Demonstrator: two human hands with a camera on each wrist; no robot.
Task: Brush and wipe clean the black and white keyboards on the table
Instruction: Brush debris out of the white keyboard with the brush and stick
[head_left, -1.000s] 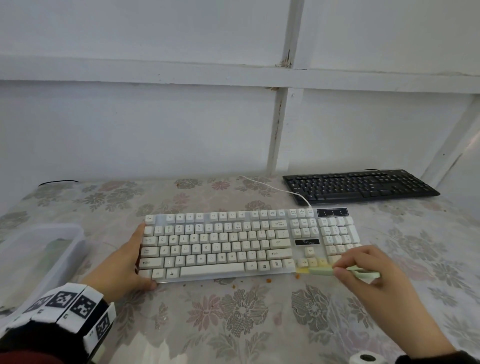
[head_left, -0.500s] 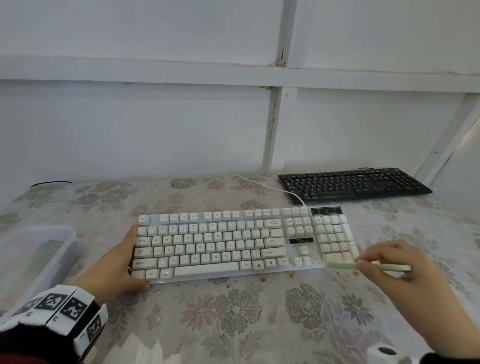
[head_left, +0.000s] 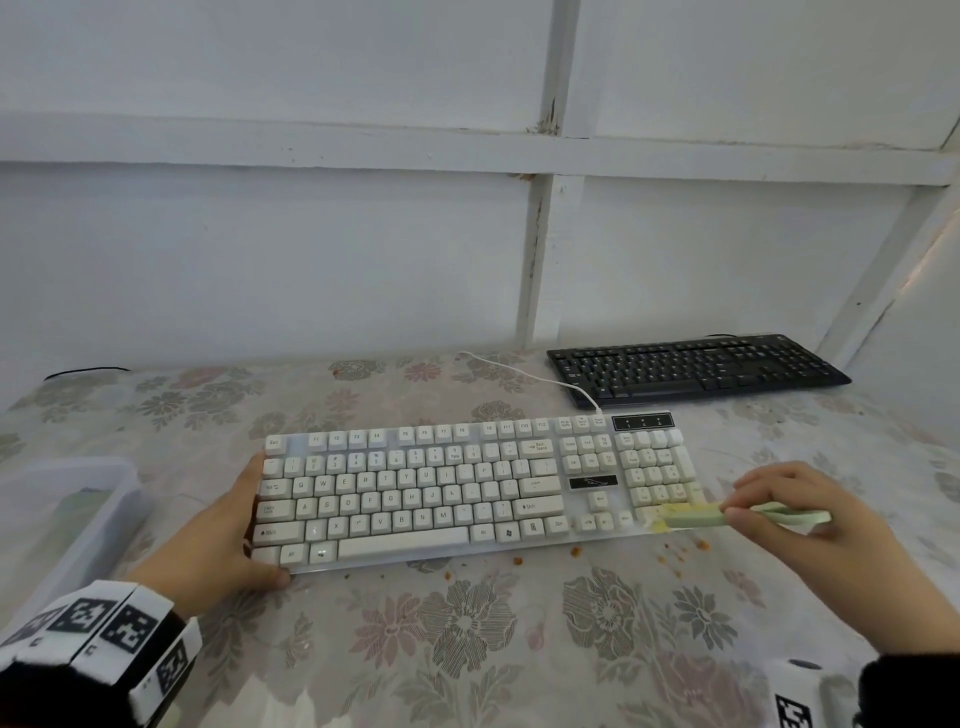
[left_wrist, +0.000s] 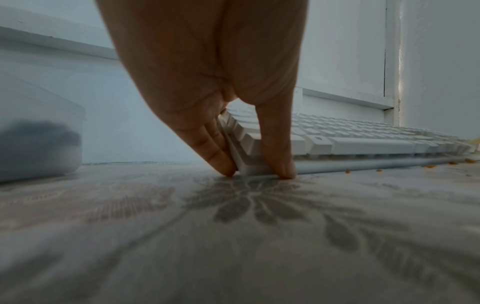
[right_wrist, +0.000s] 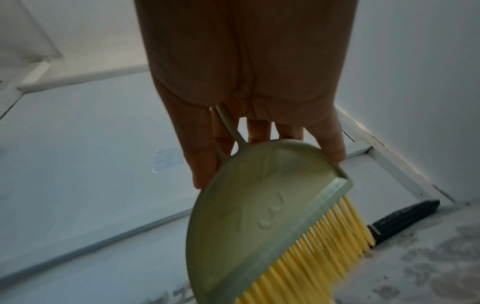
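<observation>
Brush strokes on the white keyboard (head_left: 467, 493) have shifted rightward: a second ago the brush (head_left: 696, 517) sat on the arrow keys near the front edge, half a second ago it had swung off past the right end, and now its yellow bristles are back on the lowest number-pad keys at the front right corner. The right hand (head_left: 795, 514) pinches the pale green brush by its thin handle, fingers curled round it, the flat half-round head pointing left. The left hand (head_left: 228, 540) has stayed put, thumb on the front edge and fingers against the left end, gripping the keyboard's near left corner so it does not slide; the left wrist view shows fingertips (left_wrist: 223, 164) touching the tabletop (head_left: 467, 649). More orange crumbs (head_left: 675, 551) now lie on the flowered tabletop just in front of the right half of the keyboard, which suggests the sweeping is working debris off the front edge. The black keyboard (head_left: 696, 369) lies untouched well behind, near the wall, so brushing it and wiping both appear to remain. A translucent plastic bin (head_left: 67, 514) stands at the left.
</observation>
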